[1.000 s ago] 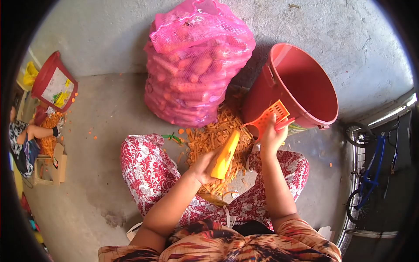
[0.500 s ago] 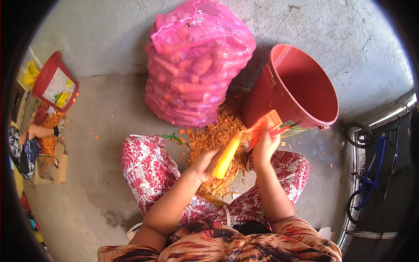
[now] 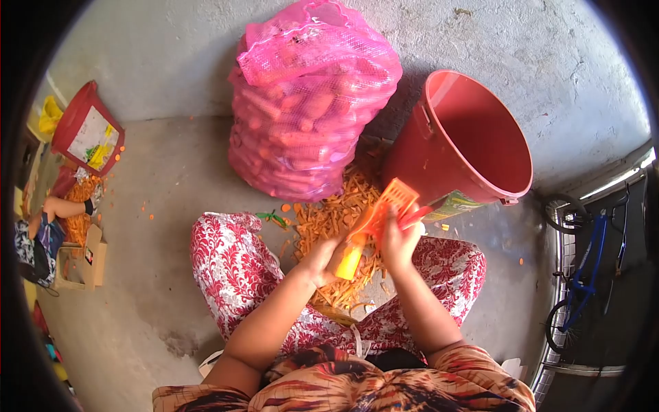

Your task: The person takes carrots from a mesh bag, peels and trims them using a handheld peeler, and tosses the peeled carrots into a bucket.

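My left hand (image 3: 320, 262) is wrapped round a large carrot (image 3: 351, 259), its yellow-orange peeled lower end showing. My right hand (image 3: 400, 240) grips an orange slotted peeler (image 3: 398, 197), which lies over the upper part of the carrot and hides it. Something red sticks out at the right of that hand. Below both hands a heap of orange peelings (image 3: 329, 223) covers the floor between my legs.
A pink mesh sack (image 3: 295, 130) full of carrots stands against the wall. Right of it leans a red bucket (image 3: 425, 147). At far left are another red bucket (image 3: 72, 123), a cardboard box (image 3: 96, 264) and part of another person (image 3: 44, 230). A blue bicycle (image 3: 583, 278) is at right.
My right hand has moved left and down with the peeler, from beside the carrot onto it. My left hand has stayed nearly in place round the carrot.
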A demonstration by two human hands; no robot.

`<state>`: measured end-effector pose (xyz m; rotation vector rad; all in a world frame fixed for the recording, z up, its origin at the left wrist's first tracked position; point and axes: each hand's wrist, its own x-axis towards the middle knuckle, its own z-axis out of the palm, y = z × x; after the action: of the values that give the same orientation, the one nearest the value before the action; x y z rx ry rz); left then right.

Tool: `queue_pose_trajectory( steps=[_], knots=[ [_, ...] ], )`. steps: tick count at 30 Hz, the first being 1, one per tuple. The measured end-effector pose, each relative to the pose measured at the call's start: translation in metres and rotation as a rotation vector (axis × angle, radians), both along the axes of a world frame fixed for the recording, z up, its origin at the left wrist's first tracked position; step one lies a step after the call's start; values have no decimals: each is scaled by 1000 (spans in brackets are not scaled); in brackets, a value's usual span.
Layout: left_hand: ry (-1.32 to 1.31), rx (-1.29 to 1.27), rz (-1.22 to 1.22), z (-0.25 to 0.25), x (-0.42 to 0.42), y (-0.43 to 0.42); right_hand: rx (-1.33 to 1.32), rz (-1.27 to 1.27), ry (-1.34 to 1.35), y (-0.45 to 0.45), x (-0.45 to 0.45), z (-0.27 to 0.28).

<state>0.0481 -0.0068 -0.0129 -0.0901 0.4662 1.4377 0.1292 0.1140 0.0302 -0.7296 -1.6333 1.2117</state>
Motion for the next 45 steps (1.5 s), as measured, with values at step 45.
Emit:
queue_pose_trajectory(
  steps=[45],
  knots=[
    [34, -89, 71, -2, 3, 6, -178, 132, 6, 11, 4, 16]
  ],
)
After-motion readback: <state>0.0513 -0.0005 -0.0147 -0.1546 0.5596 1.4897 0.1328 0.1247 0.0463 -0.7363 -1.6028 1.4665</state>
